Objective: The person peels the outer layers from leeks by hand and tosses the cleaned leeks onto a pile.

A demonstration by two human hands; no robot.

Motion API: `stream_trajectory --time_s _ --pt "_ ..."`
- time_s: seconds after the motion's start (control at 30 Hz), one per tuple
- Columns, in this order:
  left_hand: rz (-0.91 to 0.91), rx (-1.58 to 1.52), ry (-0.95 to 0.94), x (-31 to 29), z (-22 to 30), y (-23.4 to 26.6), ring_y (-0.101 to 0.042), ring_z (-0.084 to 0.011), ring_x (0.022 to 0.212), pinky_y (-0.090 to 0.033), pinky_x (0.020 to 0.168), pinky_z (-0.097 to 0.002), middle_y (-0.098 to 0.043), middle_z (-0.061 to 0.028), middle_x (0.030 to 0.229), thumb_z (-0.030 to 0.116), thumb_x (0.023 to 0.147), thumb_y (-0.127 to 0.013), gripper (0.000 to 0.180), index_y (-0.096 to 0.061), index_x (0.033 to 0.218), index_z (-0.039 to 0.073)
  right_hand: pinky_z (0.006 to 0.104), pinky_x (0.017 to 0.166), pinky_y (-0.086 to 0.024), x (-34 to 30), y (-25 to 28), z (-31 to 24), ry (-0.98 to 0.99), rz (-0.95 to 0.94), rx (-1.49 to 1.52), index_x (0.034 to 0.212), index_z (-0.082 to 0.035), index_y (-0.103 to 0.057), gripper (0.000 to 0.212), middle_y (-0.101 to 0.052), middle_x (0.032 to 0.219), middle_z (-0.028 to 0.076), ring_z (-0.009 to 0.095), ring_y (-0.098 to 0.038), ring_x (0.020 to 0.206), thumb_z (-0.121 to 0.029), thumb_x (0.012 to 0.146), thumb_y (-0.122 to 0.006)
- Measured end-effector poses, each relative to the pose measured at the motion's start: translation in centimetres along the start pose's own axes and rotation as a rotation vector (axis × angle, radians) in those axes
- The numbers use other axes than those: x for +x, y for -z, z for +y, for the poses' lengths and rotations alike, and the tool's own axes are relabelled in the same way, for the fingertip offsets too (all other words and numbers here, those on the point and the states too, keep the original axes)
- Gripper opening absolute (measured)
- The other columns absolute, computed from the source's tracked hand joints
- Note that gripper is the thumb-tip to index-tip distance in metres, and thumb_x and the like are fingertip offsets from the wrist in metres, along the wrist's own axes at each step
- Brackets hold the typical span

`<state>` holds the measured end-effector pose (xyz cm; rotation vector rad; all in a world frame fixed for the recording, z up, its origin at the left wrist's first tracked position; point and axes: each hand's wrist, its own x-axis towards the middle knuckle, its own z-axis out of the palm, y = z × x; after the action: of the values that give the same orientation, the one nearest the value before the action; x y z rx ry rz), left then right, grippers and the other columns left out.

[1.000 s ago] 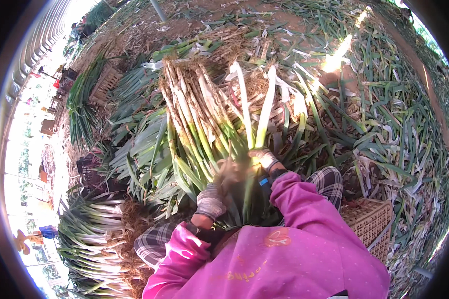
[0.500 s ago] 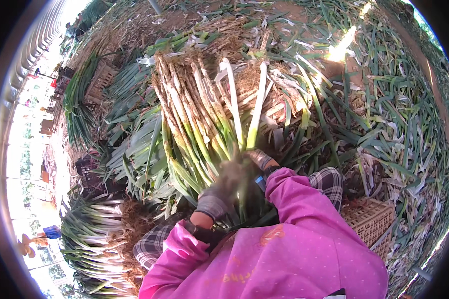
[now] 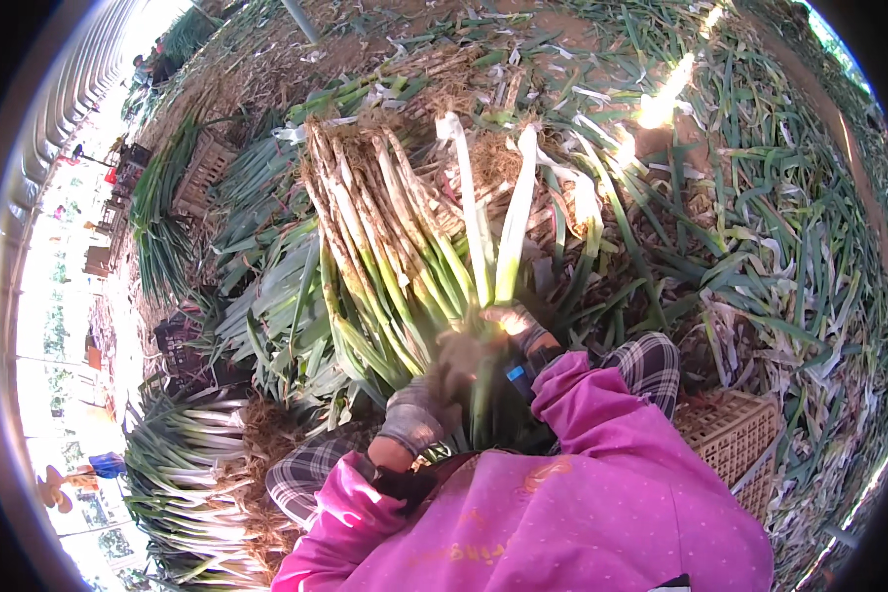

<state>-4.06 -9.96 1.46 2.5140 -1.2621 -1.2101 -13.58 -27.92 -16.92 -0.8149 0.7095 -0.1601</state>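
Two peeled leeks (image 3: 515, 232) stand out from my right hand (image 3: 518, 324), white stems pointing away from me and green leaves toward my lap. The gloved fingers of that hand close around their green part. My left hand (image 3: 419, 409), also gloved, is just left of the leaves below it; its fingers are smeared by motion, so their grip cannot be made out. Left of the peeled pair lies a bunch of unpeeled leeks (image 3: 370, 227) with brown, soiled stems and roots at the far end.
Cleaned leeks (image 3: 192, 483) are stacked at my left, roots toward me. A tan plastic crate (image 3: 730, 434) stands by my right knee. Leaf scraps (image 3: 779, 257) cover the ground to the right. Further left are another crate (image 3: 205, 170) and a heap of green leaves (image 3: 266, 296).
My left hand has drawn slightly down toward my lap, still blurred. My right hand has shifted slightly right and down, and the peeled leeks lean a little further right.
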Motion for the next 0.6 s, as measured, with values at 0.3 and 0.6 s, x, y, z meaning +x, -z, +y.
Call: stream_trajectory --time_s 0.3,0.6 --pt "0.255 0.004 0.058 6.7 -1.8 5.6 -0.058 -0.0366 0.087 -0.046 0.074 -0.042 -0.06 -0.0219 0.091 0.021 0.067 -0.066 0.062 -0.04 0.121 0.006 0.0255 0.054 -0.045 1.1 -1.3 3.4 0.021 0.042 -0.016 0.076 -0.006 -0.063 0.014 -0.061 0.072 0.001 0.01 -0.054 0.063 -0.012 0.066 -0.071" --pt "0.394 0.074 0.027 14.4 -3.3 11.1 -0.059 -0.0374 0.085 -0.045 0.074 -0.0445 -0.06 -0.0248 0.087 0.028 0.073 -0.055 0.042 -0.047 0.106 0.003 0.0301 0.056 -0.049 -1.7 -2.7 1.4 -0.015 0.148 0.033 0.082 -0.005 -0.064 0.02 -0.062 0.073 0.004 0.016 -0.057 0.065 -0.009 0.064 -0.072"
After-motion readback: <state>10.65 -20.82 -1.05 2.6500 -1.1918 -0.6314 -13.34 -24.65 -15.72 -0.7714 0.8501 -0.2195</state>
